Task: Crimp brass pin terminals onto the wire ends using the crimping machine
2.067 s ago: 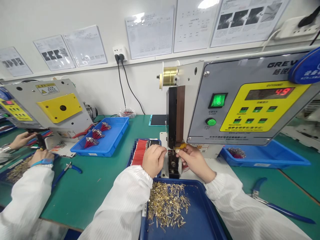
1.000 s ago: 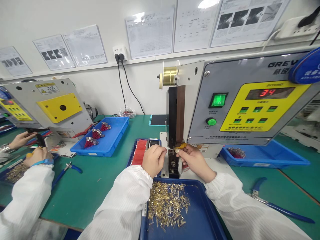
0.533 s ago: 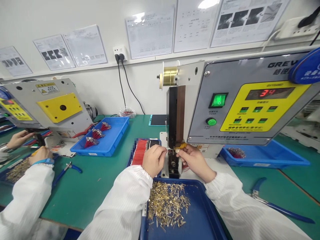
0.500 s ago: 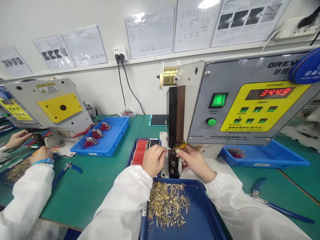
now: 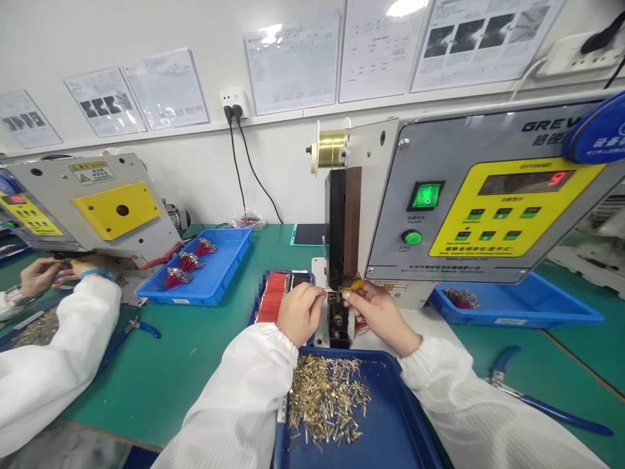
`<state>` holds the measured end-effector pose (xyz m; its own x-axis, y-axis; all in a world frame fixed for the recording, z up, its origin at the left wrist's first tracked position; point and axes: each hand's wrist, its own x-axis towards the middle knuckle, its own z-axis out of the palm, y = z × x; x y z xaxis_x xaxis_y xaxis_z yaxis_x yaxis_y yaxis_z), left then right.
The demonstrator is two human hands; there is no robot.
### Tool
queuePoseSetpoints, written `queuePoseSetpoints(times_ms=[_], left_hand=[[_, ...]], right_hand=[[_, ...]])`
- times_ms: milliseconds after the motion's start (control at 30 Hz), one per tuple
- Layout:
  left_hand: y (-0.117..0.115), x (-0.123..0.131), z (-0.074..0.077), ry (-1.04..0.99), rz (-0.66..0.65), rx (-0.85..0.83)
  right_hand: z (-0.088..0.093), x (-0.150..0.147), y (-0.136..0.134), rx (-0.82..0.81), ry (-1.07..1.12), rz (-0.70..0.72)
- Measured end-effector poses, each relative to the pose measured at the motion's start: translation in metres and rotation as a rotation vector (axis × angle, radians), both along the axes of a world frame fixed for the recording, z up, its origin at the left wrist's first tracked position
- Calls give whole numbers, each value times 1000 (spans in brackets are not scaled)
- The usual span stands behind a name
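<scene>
At mid-frame the left hand (image 5: 301,314) pinched a thin piece (image 5: 331,295), too small to make out, at the black press head (image 5: 336,228). The right hand (image 5: 374,311), a yellow finger cover (image 5: 353,285) on it, was nipped closed there; its contents could not be told. Both matched the earlier frame, but at far left a co-worker's hand (image 5: 90,267) had risen to the other machine (image 5: 105,225).

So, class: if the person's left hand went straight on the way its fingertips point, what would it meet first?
Probably the machine's tooling: the left hand points towards it, with the right hand on the far side. Exact depth is unclear from one view.
</scene>
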<state>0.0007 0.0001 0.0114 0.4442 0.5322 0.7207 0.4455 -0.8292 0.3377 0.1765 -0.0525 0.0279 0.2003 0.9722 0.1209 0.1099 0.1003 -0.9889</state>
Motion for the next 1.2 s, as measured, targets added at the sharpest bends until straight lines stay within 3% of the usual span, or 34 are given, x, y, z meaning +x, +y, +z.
queuePoseSetpoints(times_ms=[1200], left_hand=[[-1, 0, 1, -2, 2, 4]], right_hand=[[0, 0, 0, 6, 4, -1]])
